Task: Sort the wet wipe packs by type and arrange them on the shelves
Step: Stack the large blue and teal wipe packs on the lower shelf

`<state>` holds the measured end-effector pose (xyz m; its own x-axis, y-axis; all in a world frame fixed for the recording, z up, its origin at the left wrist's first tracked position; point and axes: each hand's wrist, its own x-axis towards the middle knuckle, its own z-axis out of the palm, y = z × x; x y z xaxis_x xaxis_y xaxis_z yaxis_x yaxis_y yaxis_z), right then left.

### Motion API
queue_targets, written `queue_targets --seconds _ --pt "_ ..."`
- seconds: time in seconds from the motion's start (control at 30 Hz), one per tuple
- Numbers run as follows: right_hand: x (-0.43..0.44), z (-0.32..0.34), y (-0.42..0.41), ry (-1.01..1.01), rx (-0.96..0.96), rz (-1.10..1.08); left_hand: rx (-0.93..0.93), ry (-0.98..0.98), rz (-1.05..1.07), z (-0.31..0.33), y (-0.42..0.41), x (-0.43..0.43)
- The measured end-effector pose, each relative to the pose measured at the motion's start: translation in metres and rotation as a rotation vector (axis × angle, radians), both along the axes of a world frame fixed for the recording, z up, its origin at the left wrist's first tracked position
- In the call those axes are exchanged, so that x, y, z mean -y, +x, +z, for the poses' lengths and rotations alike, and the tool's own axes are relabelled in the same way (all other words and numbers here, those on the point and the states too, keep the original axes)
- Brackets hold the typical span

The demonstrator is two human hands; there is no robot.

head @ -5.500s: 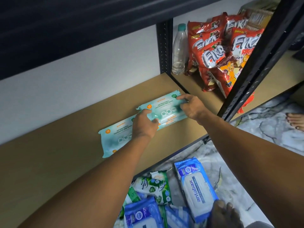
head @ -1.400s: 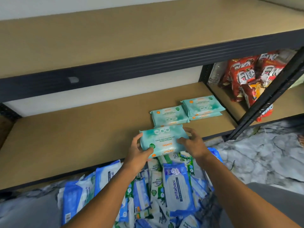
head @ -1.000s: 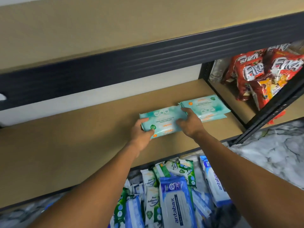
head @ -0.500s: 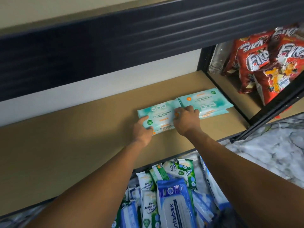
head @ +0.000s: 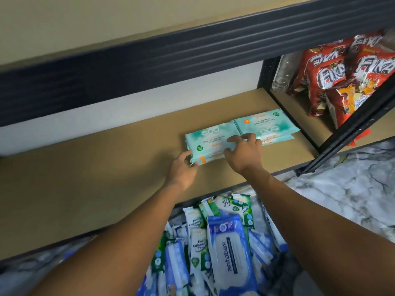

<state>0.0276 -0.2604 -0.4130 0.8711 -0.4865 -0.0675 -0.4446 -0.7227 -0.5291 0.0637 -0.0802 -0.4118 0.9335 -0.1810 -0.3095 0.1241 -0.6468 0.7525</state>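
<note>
Teal wipe pack (head: 210, 142) lies atop another on the brown shelf (head: 96, 171), touching a 2nd teal stack (head: 266, 127) to its R. L hand (head: 183, 167) pinches the pack's near-L corner; R hand (head: 243, 152) presses spread fingers on top, not gripping. Below, on the floor, a heap of blue & green wipe packs (head: 229, 251). Red snack bags (head: 342, 82) in next bay, R.
</note>
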Motion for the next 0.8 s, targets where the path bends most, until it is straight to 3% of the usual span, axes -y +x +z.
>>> queue_targets --seconds 0.37,0.8 --pt "-0.097 0.044 -0.126 0.301 -0.035 0.104 -0.133 -0.116 0.175 0.026 -0.129 -0.13" --pt "-0.202 0.042 -0.229 0.47 -0.154 0.318 -0.146 -0.129 0.415 0.038 -0.251 -0.25"
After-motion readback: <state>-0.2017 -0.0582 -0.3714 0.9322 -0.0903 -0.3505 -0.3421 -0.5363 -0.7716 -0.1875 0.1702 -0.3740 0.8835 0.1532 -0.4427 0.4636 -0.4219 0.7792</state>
